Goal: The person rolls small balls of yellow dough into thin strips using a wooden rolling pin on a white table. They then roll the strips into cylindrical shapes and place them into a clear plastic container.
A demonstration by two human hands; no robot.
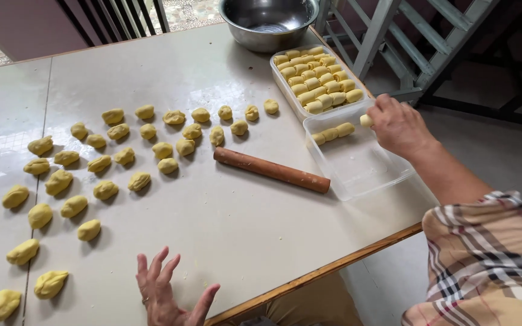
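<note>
Head cam is looking down at both hands. The right hand [399,125] is reaching out over the near-empty clear container [364,166], fingertips pinched shut on a small rolled dough piece [366,120] at the container's far rim. It's lining up just beside the few rolled pieces [331,133] already lying along that far wall. The left hand [165,293] is hovering open over the table [225,217], fingers spread, holding nothing, close to the near edge.

My guess on handling: that dough is looking soft and light, probably a bit greasy, so it's going to dent or unroll if squeezed. Taking it lightly across the middle of the roll, thumb against fingertips like it's being held now, seems the safest grip.

Just left of the right hand, a wooden rolling pin [271,170] is lying on the table. Beyond the right hand sits a full tray of rolls [318,78] and a steel bowl [268,21]. Further left, above the open hand, loose yellow dough lumps [105,190] are spreading in rows.
</note>
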